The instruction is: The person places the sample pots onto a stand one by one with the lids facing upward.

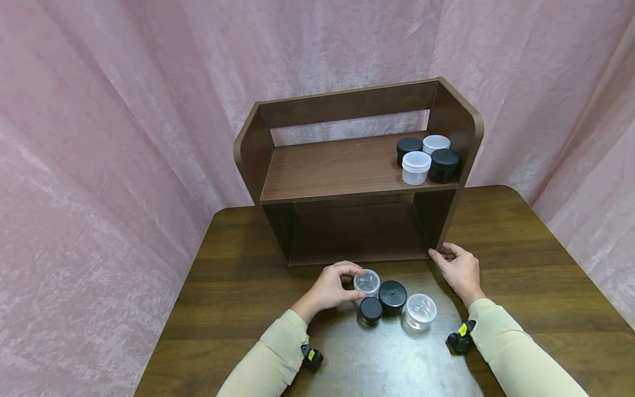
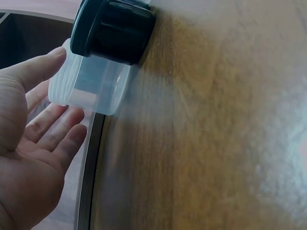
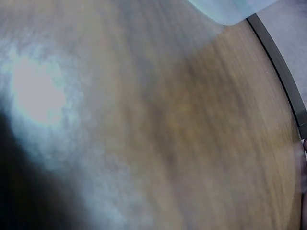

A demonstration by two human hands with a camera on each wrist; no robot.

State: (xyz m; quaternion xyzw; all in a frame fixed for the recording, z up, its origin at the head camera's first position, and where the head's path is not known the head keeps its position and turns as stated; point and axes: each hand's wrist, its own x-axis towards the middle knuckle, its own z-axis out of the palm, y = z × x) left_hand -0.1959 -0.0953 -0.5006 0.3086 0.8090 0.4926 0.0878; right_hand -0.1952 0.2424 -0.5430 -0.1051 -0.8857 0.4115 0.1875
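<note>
My left hand [image 1: 329, 286] is at a clear plastic jar [image 1: 367, 282] on the table, its thumb and index finger at opposite sides of the rim. In the left wrist view the thumb [image 2: 43, 69] overlaps the threaded rim of this clear jar [image 2: 98, 86], the other fingers spread below. Close against it stand a black-lidded small jar [image 1: 371, 310] and a larger black jar [image 1: 392, 298]. A second clear jar [image 1: 420, 312] is to their right. My right hand [image 1: 458, 270] grips the lower front corner of the wooden shelf [image 1: 342, 197], thumb in front, fingers at the outer side.
On the shelf's upper board, at the right end, two black jars [image 1: 444, 165] and two white-lidded jars [image 1: 415, 168] stand close together. The shelf stands at the back of the wooden table [image 1: 223, 275]. Pink curtains [image 1: 149, 110] hang behind it.
</note>
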